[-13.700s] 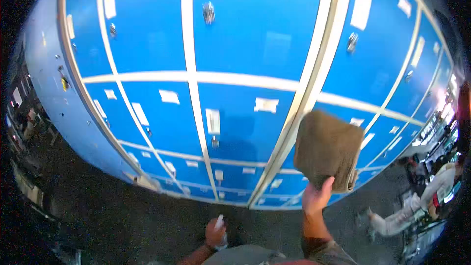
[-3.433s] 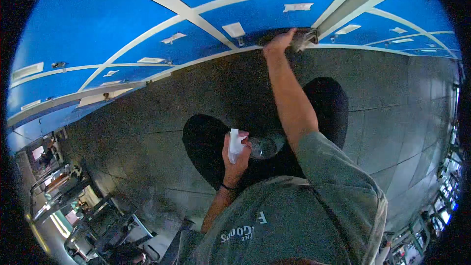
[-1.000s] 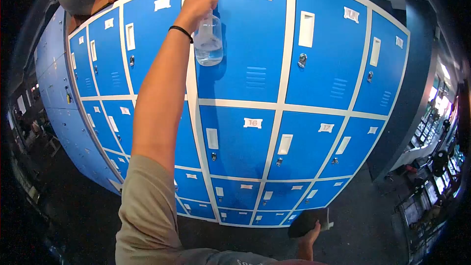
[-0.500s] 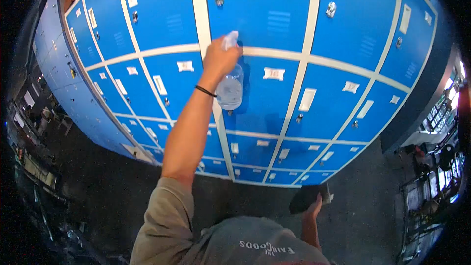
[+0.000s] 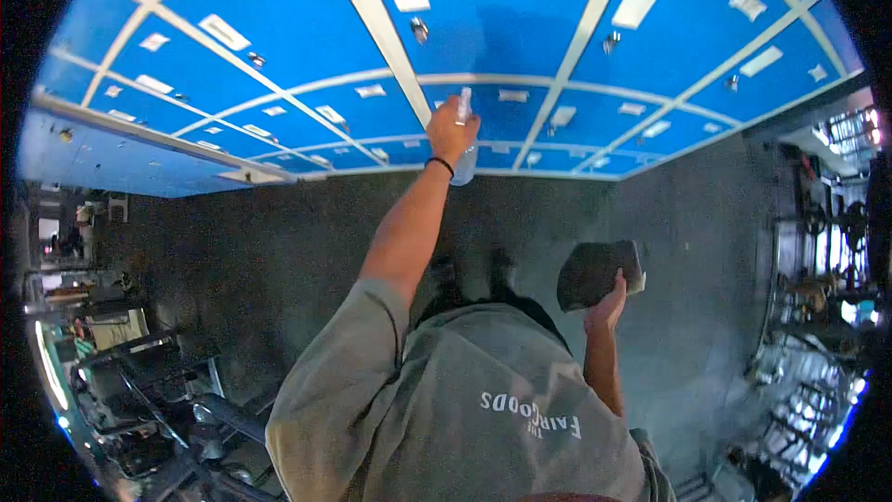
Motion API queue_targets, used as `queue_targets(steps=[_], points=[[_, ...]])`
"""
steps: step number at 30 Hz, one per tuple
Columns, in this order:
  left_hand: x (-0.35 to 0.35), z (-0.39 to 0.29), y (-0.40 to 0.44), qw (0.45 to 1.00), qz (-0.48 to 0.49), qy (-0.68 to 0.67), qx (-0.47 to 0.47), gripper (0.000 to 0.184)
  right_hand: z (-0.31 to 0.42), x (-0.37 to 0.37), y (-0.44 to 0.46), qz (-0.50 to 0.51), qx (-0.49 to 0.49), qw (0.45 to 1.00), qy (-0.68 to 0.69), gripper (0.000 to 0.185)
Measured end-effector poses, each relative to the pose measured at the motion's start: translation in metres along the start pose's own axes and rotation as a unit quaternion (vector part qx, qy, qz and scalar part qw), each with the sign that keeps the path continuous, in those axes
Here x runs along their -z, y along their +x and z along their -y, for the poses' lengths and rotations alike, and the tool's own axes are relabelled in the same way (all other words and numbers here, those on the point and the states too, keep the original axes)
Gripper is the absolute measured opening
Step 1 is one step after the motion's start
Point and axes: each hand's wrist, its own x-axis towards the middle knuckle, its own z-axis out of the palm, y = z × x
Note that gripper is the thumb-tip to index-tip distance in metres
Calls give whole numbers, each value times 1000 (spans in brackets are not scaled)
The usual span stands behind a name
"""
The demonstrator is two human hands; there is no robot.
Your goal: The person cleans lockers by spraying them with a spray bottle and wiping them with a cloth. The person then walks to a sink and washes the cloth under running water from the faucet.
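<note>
My left hand (image 5: 452, 133) is wrapped round the neck of a clear spray bottle (image 5: 465, 167) with a white head, held upright in front of the blue lockers (image 5: 520, 42). The bottle's lower part hangs below the hand, partly hidden by the wrist with its black band. On the right, my right hand (image 5: 608, 310) grips a folded dark brown cloth (image 5: 591, 275) by its near edge, low over the dark floor and apart from the lockers. The thumb lies on top of the cloth; the other fingers are mostly hidden beneath.
Dark floor (image 5: 688, 223) lies below the lockers. A lighter blue panel (image 5: 121, 156) adjoins them at the left. Gym equipment (image 5: 186, 418) stands at the lower left, with more racks (image 5: 813, 307) along the right side.
The view has tilted downward. My left hand has lowered the spray bottle from the upper lockers, after the earlier crouch near the floor. My right hand still holds the cloth.
</note>
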Motion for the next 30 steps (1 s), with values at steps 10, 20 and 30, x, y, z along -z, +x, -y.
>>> queue_targets(steps=[10,20,30], points=[[-108,128,-97,941,274,84,181,46,-1,60,-52,-189,-15,980,-61,49],[-49,108,-152,906,355,76,216,39,0,44,-33,-125,6,992,-13,46],[41,133,-250,995,96,-14,-13,48,91,-156,-22,69,238,966,77,53]])
